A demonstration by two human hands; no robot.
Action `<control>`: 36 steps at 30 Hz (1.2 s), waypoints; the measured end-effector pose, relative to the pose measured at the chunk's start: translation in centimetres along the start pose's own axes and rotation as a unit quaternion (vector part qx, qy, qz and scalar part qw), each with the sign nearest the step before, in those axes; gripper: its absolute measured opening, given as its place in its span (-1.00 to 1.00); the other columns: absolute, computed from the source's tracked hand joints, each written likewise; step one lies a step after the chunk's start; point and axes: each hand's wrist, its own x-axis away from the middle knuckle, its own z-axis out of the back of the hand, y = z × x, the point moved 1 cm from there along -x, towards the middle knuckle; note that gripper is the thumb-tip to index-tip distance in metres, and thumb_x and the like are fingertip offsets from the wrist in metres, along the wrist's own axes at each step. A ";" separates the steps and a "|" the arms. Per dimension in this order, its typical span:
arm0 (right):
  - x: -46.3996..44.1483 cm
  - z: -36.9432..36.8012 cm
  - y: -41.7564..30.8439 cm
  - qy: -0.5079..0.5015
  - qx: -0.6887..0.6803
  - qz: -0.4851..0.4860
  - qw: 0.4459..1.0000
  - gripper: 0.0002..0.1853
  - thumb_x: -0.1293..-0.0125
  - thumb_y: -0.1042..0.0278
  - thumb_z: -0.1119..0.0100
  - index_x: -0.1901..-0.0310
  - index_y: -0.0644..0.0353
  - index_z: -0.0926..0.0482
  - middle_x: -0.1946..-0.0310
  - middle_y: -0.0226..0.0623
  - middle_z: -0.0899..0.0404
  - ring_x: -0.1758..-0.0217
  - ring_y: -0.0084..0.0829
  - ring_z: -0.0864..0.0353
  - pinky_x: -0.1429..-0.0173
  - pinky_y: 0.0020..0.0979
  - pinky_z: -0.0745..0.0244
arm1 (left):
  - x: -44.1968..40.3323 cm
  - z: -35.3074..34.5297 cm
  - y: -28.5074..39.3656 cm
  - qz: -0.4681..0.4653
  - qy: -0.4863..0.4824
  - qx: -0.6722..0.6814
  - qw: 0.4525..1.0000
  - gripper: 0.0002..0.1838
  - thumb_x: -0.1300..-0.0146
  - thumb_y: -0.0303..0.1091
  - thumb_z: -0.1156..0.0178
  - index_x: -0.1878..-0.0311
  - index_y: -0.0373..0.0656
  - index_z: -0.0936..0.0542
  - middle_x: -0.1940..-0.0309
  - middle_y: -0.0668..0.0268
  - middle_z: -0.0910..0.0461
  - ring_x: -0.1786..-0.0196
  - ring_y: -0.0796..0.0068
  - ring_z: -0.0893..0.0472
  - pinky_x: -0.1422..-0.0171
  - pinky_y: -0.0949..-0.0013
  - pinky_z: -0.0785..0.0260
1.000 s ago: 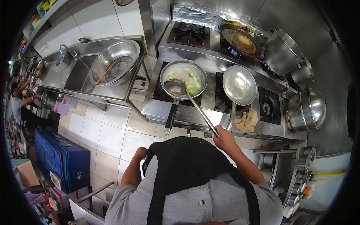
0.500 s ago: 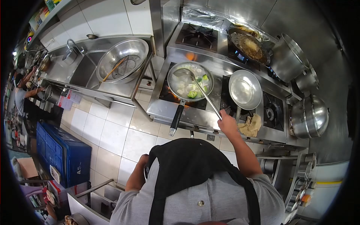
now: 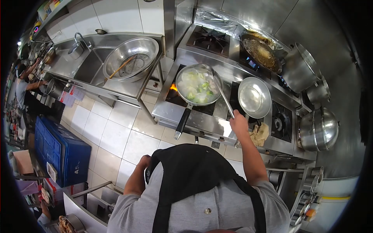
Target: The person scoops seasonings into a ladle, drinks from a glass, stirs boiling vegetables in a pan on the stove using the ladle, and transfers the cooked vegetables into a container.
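Observation:
My right hand (image 3: 239, 122) grips the upper end of a long-handled metal ladle (image 3: 224, 93). The ladle's shaft slants to the far right rim of a frying pan (image 3: 183, 121), where its bowl is hard to make out. Pale slices and green vegetable pieces (image 3: 199, 84) lie in the steaming pan, over a burner with an orange flame at its left. Close to my right hand are an empty-looking metal pan (image 3: 254, 97) and a crumpled beige cloth (image 3: 259, 134). My left hand (image 3: 145, 161) hangs beside the black apron, its fingers mostly hidden.
Behind, a dark wok (image 3: 260, 52) holds brown oil, with tall steel pots (image 3: 301, 68) to its right. A domed steamer pot (image 3: 319, 130) stands at the right. A large steel bowl (image 3: 149, 48) rests by the sink; blue crates (image 3: 62, 151) stand left. Another person works far left.
The ladle's head has swung from the left of the pan to its far right rim. The pan's contents have shifted and spread. The view has turned slightly.

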 end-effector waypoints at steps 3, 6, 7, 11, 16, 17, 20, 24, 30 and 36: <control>0.4 -1.8 0.8 -0.003 -0.022 0.016 1.000 -0.71 -0.15 0.34 -0.20 0.12 0.24 -0.44 0.31 0.13 -0.62 0.15 0.18 -0.63 0.02 0.09 -0.49 | -1.5 0.4 -0.7 -0.025 -0.029 -0.019 0.999 -0.56 -0.28 -0.16 -0.17 0.02 -0.40 -0.65 0.12 -0.07 -0.70 0.05 0.11 -0.69 -0.06 0.20 -0.51; 1.7 -3.5 1.3 -0.008 -0.072 0.044 0.996 -0.71 -0.12 0.34 -0.20 0.16 0.30 -0.46 0.31 0.18 -0.60 0.12 0.20 -0.61 0.01 0.07 -0.48 | -0.6 0.5 0.2 0.009 -0.037 0.025 0.999 -0.57 -0.27 -0.18 -0.15 0.04 -0.41 -0.65 0.11 -0.09 -0.70 0.02 0.11 -0.69 -0.07 0.19 -0.52; 2.6 -3.3 0.6 -0.023 -0.106 0.028 0.994 -0.72 -0.10 0.35 -0.18 0.18 0.32 -0.45 0.33 0.19 -0.59 0.13 0.22 -0.61 0.02 0.05 -0.47 | -1.0 0.2 -0.4 0.009 -0.038 0.026 0.999 -0.57 -0.27 -0.18 -0.15 0.04 -0.41 -0.65 0.11 -0.09 -0.70 0.02 0.11 -0.69 -0.07 0.19 -0.52; 5.3 -2.8 -0.8 -0.054 -0.186 0.011 0.981 -0.75 -0.07 0.35 -0.13 0.29 0.38 -0.45 0.40 0.21 -0.54 0.22 0.22 -0.56 0.09 0.01 -0.44 | -5.3 -1.5 -4.5 -0.053 -0.037 0.043 0.997 -0.52 -0.23 -0.08 -0.19 0.08 -0.40 -0.67 0.09 -0.11 -0.69 -0.01 0.10 -0.69 -0.09 0.20 -0.51; 8.4 -2.6 -0.5 -0.037 -0.163 0.025 0.986 -0.74 -0.05 0.32 -0.17 0.35 0.38 -0.47 0.41 0.13 -0.52 0.31 0.07 -0.54 0.17 -0.05 -0.42 | -5.8 -2.2 -4.4 -0.017 -0.046 0.032 0.998 -0.50 -0.20 -0.04 -0.22 0.08 -0.37 -0.68 0.07 -0.09 -0.69 0.00 0.07 -0.69 -0.10 0.18 -0.50; 8.9 -2.8 -0.2 -0.030 -0.165 0.022 0.986 -0.74 -0.08 0.30 -0.19 0.34 0.36 -0.46 0.40 0.15 -0.53 0.28 0.12 -0.55 0.17 -0.02 -0.42 | -5.1 -1.8 -3.6 -0.014 -0.049 -0.027 0.998 -0.51 -0.19 -0.05 -0.22 0.08 -0.36 -0.69 0.07 -0.08 -0.69 0.00 0.07 -0.69 -0.10 0.17 -0.50; 10.6 -1.9 -0.1 0.006 -0.178 0.032 0.983 -0.73 -0.13 0.25 -0.22 0.30 0.30 -0.46 0.39 0.14 -0.55 0.26 0.17 -0.56 0.18 0.01 -0.42 | -2.0 -0.2 0.4 -0.031 -0.054 -0.161 0.985 -0.58 -0.23 -0.07 -0.20 0.17 -0.32 -0.69 0.22 -0.03 -0.70 0.15 0.14 -0.70 0.04 0.15 -0.54; 11.1 0.5 -1.2 0.046 -0.190 0.014 0.981 -0.80 -0.13 0.40 -0.17 0.22 0.28 -0.49 0.47 0.03 -0.54 0.38 0.04 -0.57 0.25 -0.11 -0.43 | -0.7 0.8 2.2 0.038 -0.067 -0.063 0.995 -0.52 -0.29 -0.03 -0.14 0.37 -0.36 -0.65 0.46 0.04 -0.68 0.45 0.19 -0.69 0.41 0.16 -0.59; 8.5 4.1 -2.3 0.165 -0.247 0.061 0.953 -0.73 -0.13 0.53 -0.06 0.09 0.35 -0.51 0.45 -0.10 -0.47 0.45 -0.21 -0.46 0.23 -0.25 -0.42 | 0.7 2.8 3.3 0.069 -0.051 -0.057 0.995 -0.56 -0.29 -0.08 -0.12 0.33 -0.38 -0.65 0.46 0.01 -0.66 0.49 0.20 -0.66 0.43 0.15 -0.57; 6.4 -0.7 1.3 0.052 -0.341 0.022 0.938 -0.75 -0.13 0.57 -0.01 0.12 0.31 -0.37 0.45 -0.27 -0.40 0.47 -0.38 -0.47 0.32 -0.34 -0.45 | 0.5 2.4 1.2 0.088 -0.028 -0.030 0.995 -0.68 -0.26 -0.24 -0.12 0.33 -0.34 -0.69 0.50 0.03 -0.66 0.50 0.23 -0.67 0.43 0.19 -0.56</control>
